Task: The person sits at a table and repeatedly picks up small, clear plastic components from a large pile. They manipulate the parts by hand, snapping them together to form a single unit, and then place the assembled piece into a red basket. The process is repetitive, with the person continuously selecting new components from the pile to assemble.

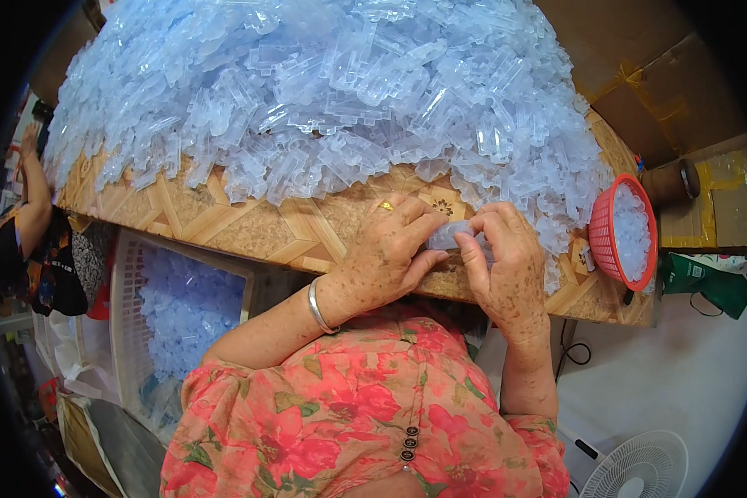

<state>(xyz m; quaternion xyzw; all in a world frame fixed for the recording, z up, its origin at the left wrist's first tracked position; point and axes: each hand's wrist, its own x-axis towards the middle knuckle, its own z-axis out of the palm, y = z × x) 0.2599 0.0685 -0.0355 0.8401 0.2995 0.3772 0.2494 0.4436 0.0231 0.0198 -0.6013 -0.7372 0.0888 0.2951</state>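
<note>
- Closest, at the lower edge: a floral blouse in coral pink, red and green, with dark round buttons down the front.
- Past the blouse, over the near edge of the table: the left hand, with a silver bangle round the wrist and a gold ring on one finger; thumb and forefinger pinching the left end of a small clear plastic piece, other fingers curled in close together.
- Facing it: the right hand, thumb pressed to the right end of that piece, fingers bent together behind; perhaps a second piece within the grip, too hidden to tell.
- Low on the left, below the table edge: a white plastic crate with slotted walls, loaded with bluish-clear pieces.
- Low on the right: a white fan with a round cage.
- Under both hands: a wood-patterned tabletop in tans and browns.
- At its right end: a red plastic basket with similar pieces inside.
- Beyond the hands, across most of the tabletop: a large heap of clear plastic pieces, flat and elongated.
- Farther right: brown cardboard with yellow tape.
- Far left: another person, one bare arm raised.
</note>
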